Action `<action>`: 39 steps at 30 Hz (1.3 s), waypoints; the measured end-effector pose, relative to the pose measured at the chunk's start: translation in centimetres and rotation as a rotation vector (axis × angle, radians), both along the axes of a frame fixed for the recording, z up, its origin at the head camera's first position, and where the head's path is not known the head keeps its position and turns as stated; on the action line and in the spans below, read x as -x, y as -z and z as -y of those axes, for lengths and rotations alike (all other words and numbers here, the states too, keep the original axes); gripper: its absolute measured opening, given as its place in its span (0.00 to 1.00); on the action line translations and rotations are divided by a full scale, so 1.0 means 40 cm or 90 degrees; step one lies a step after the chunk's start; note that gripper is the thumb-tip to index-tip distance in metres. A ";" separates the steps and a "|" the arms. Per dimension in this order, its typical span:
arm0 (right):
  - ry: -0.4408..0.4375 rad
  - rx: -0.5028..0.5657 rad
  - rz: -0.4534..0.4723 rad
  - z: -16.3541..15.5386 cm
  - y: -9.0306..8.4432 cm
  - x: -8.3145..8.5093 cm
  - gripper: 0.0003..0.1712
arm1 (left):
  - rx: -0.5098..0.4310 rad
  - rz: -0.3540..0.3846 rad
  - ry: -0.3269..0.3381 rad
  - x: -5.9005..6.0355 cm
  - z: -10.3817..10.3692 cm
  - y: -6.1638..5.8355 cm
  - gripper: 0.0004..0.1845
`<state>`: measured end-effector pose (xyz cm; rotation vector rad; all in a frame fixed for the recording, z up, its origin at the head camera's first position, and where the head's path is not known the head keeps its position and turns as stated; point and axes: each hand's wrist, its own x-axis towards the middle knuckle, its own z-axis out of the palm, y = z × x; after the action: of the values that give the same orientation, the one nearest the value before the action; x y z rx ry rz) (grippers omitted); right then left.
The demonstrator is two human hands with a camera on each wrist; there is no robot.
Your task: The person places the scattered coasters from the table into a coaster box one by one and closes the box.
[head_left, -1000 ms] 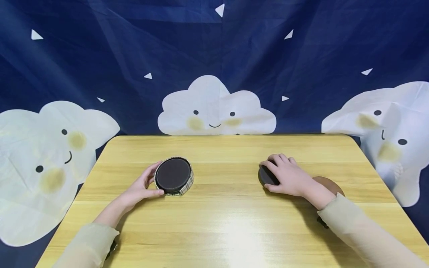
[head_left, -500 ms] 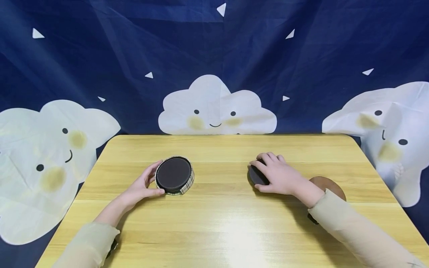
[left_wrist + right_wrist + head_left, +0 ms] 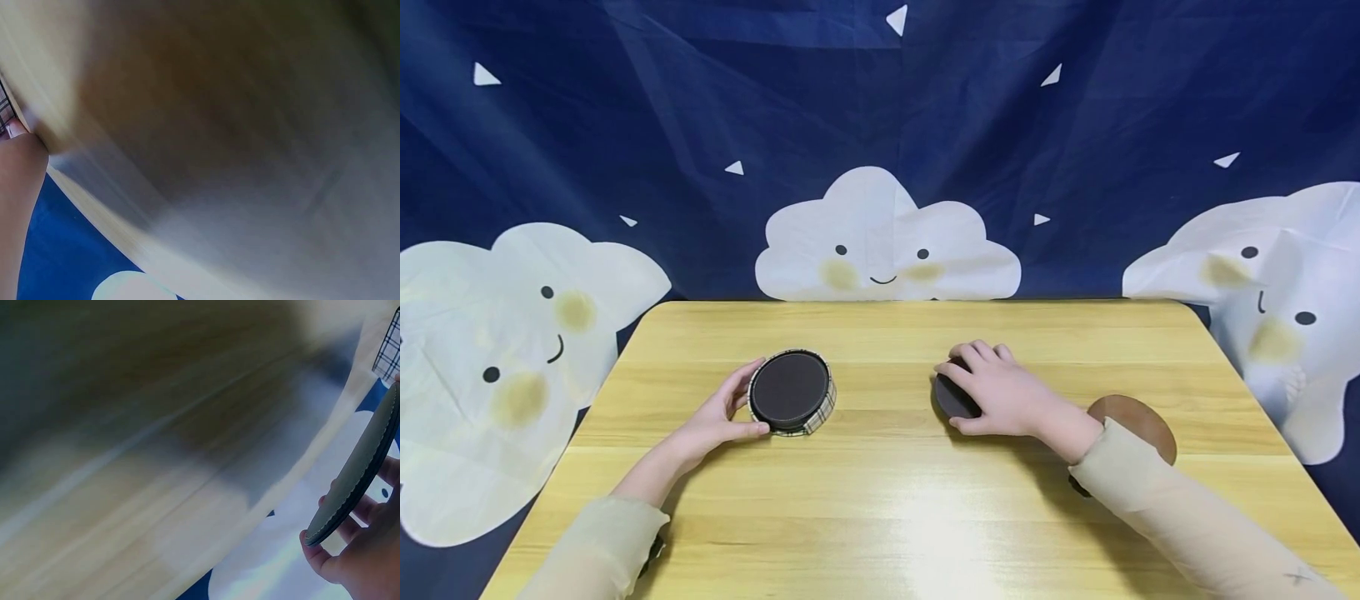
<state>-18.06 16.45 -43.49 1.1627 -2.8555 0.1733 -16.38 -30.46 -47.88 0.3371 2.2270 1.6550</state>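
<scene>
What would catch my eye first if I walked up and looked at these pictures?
Probably the dark blue backdrop with smiling white clouds hung behind the wooden table. Next, the two hands on that table: the left hand curls around a round plaid-sided holder filled with dark coasters, while the right hand holds a single dark coaster in its grip near the middle. A brown coaster lies farther right, behind the sleeve.
</scene>
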 end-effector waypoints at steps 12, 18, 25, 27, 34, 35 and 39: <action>-0.047 -0.014 0.001 0.060 -0.011 0.011 0.43 | 0.002 0.001 0.001 0.001 0.001 0.003 0.57; -0.058 -0.018 0.002 0.089 -0.014 0.017 0.43 | -0.003 0.001 0.003 0.000 0.000 0.002 0.57; -0.072 -0.020 -0.001 0.130 -0.033 0.023 0.43 | 0.002 -0.009 0.003 0.000 0.003 0.005 0.56; -0.077 -0.021 -0.003 0.144 -0.037 0.025 0.43 | 0.004 -0.010 0.003 0.000 0.004 0.006 0.56; -0.105 -0.044 -0.022 0.196 -0.037 0.028 0.45 | -0.005 -0.008 0.004 0.001 0.002 0.008 0.57; -0.109 -0.049 -0.026 0.203 -0.039 0.027 0.45 | -0.005 -0.009 0.003 0.001 0.002 0.008 0.57; -0.128 -0.060 -0.041 0.233 -0.053 0.027 0.46 | -0.007 -0.018 0.001 0.000 0.000 0.008 0.56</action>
<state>-19.14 7.12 -41.38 1.4447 -2.7144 0.0090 -16.39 -30.46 -48.20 0.3663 2.2384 1.6716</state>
